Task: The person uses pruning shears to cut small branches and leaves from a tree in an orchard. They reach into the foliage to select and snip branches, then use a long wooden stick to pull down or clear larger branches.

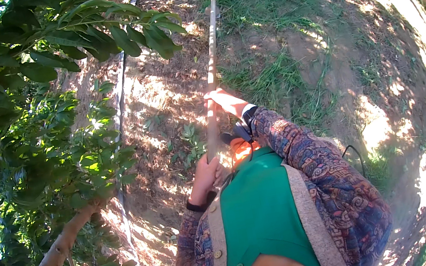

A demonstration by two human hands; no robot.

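A long wooden handle [212, 62] runs from near my waist up and away over the ground. My left hand [205, 178] is closed around its near end, with a dark band on the wrist. Farther along, my right hand [222, 100] grips the shaft from the right, a dark watch [250, 113] at that wrist. At the far end a small greyish tool head [217, 12] shows partly beside the shaft, by the edge of the grass; its kind I cannot tell. Something orange [244, 149] lies below my right wrist, partly hidden.
Leafy tree branches [68, 34] hang at the upper left, and a thick bare limb [59, 245] rises at lower left. A dark irrigation hose [119, 89] runs along the ground on the left. Grass clumps [271, 78] and low weeds [193, 142] grow from the dirt.
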